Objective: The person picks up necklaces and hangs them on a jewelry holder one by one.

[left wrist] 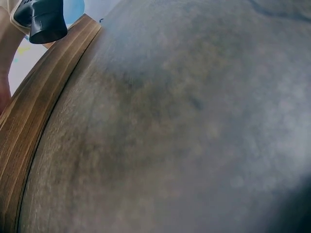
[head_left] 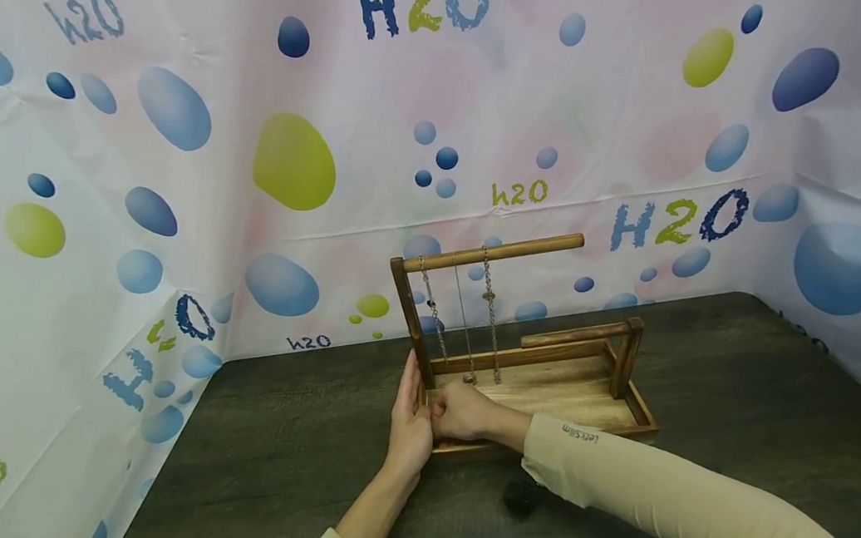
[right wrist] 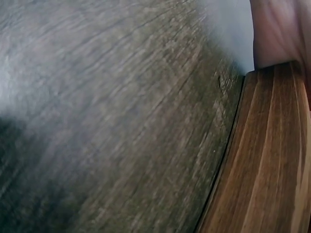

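A wooden jewelry stand [head_left: 553, 386] with a shallow tray base rests on the dark table. Three thin chain necklaces [head_left: 490, 315] hang from its upper bar [head_left: 507, 249]. My left hand [head_left: 410, 434] lies along the tray's left end, fingers extended upward beside the tall post [head_left: 408, 309]. Over the tray's front left corner, my right hand [head_left: 461, 411] has its fingers curled; whatever they touch or hold is hidden. The tray's front wall [left wrist: 43, 102] fills the left side of the left wrist view. In the right wrist view, that wall [right wrist: 267, 145] runs below my right hand.
A shorter post [head_left: 627, 358] with a low bar [head_left: 579, 335] rises at the stand's right end. A black device [head_left: 522, 496] sits under my right cuff. Printed sheets [head_left: 383, 91] hang behind and beside the table [head_left: 275, 450].
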`<state>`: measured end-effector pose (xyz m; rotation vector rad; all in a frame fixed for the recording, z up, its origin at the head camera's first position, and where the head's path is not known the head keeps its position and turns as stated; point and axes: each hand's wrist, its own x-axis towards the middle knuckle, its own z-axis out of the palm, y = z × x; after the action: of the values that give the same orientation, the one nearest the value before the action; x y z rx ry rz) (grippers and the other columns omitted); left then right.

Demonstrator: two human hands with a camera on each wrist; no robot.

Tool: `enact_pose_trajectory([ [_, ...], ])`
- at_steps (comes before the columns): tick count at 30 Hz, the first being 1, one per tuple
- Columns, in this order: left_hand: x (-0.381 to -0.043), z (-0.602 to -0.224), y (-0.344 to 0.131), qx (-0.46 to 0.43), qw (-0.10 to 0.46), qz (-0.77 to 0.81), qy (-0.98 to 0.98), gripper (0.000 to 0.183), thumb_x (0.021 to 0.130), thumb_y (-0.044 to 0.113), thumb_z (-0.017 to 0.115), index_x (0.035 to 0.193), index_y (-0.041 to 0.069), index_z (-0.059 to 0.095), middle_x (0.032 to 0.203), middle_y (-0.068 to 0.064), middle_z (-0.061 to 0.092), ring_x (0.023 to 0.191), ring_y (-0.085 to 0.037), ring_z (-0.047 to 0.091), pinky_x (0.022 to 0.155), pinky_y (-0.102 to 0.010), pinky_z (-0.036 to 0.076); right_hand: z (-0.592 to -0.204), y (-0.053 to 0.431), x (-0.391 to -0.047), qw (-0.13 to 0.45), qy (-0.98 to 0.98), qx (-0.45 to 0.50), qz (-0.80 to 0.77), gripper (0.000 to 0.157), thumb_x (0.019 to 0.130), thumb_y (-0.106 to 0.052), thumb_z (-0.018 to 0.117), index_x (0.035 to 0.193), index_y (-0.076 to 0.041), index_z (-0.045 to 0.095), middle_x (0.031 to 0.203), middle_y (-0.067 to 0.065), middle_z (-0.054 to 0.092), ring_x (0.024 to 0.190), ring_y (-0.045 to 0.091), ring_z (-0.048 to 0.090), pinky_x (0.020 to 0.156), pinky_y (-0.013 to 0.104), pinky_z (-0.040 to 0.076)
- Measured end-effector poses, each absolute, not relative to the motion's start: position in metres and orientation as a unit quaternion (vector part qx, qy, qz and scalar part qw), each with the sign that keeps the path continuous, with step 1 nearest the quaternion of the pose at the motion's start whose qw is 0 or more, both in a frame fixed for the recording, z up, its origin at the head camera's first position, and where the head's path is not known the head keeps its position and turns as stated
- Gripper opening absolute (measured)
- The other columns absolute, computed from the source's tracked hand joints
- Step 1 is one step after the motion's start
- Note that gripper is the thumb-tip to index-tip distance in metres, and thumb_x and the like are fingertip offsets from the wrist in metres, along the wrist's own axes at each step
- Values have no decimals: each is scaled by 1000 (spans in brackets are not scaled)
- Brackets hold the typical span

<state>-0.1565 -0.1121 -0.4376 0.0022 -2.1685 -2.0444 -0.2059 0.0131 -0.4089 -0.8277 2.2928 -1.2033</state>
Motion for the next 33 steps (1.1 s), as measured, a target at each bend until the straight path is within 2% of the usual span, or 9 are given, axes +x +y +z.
enact_pose_trajectory([
  [5,-156,-437,-112,1,78,-687,-722,88,89,-20,27,163,27,16,168,-6,9,153,-26,8,118,-54,13,-407,14,-206,211,822,-316,-424,40,79,1,61,49,-20,46,42,-13,38,40,4,33,44,19,25],
  [11,-156,-436,-112,-2,79,-689,-720,90,88,-20,27,163,29,16,168,-4,10,153,-24,8,118,-52,14,-406,12,-204,205,827,-312,-421,42,79,5,62,48,-18,44,42,-11,36,39,5,31,43,19,23],
  [19,-156,-438,-112,1,78,-685,-724,91,88,-21,28,163,29,15,168,-5,10,153,-25,8,117,-50,16,-409,12,-204,189,830,-314,-421,43,78,1,61,47,-20,40,40,-14,30,38,3,25,41,20,19],
  [27,-157,-437,-112,2,75,-683,-726,91,88,-21,27,163,28,15,168,-4,10,153,-25,8,117,-51,16,-412,12,-208,214,827,-296,-427,38,81,-3,61,50,-19,45,43,-11,35,39,4,29,42,19,23],
  [33,-157,-434,-112,8,71,-684,-726,91,88,-21,27,162,31,15,168,-4,10,153,-24,8,104,-44,25,-410,13,-209,234,812,-285,-452,29,83,-6,62,55,-15,57,45,-8,50,39,4,39,41,18,28],
])
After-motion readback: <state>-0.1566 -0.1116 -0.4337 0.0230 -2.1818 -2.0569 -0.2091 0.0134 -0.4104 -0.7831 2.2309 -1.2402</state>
